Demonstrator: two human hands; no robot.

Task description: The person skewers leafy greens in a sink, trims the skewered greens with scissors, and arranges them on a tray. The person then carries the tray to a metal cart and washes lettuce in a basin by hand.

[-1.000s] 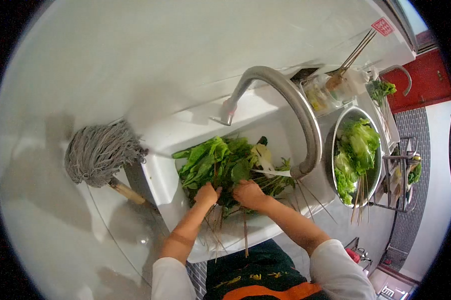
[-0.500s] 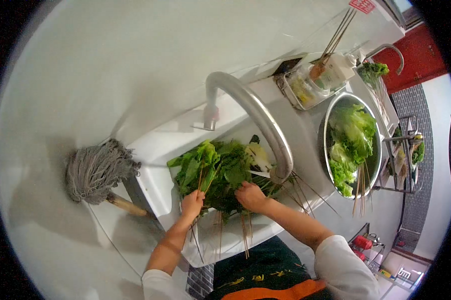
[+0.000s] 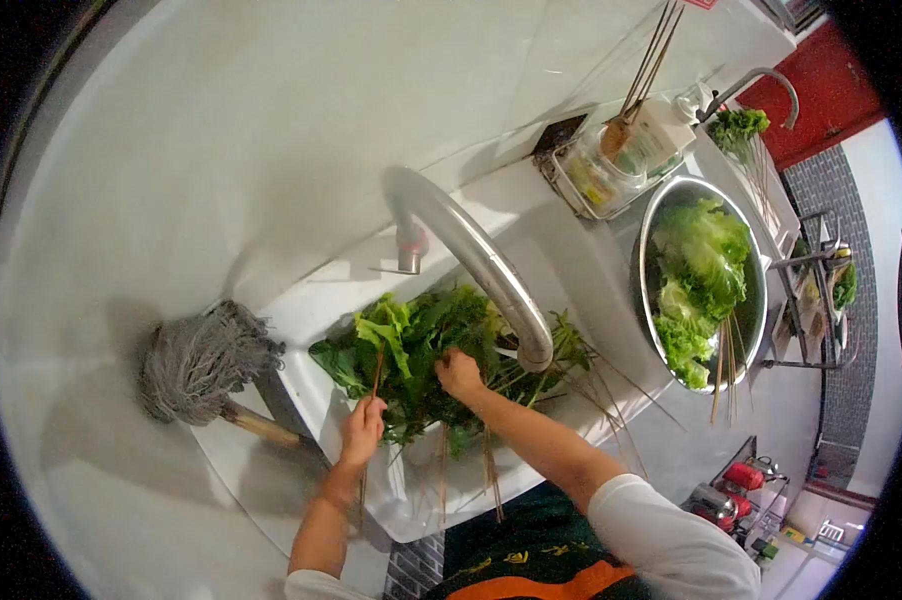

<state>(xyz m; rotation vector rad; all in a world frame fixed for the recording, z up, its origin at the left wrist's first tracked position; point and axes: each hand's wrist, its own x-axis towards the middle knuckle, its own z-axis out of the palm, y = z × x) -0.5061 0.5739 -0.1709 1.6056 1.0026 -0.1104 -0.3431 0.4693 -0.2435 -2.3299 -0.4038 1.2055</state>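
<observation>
Leafy greens, several of them on thin skewers, lie in the white sink. My left hand is closed around a skewer near the sink's left front; a bright green leaf is at its upper end. Over the middle of the pile, my right hand touches the greens with its fingers bent; what it grips, if anything, is hidden. Skewer ends stick out over the sink's front edge. The curved metal faucet arches above the pile and hides part of it.
A metal bowl with lettuce and skewers is right of the sink. Behind it stands a wire basket with jars and upright skewers. A grey mop leans at the left. A metal rack is farther right.
My left hand has moved left and down with the skewer, and its leaf now stands apart from the pile. My right hand has shifted left over the greens. The view has shifted.
</observation>
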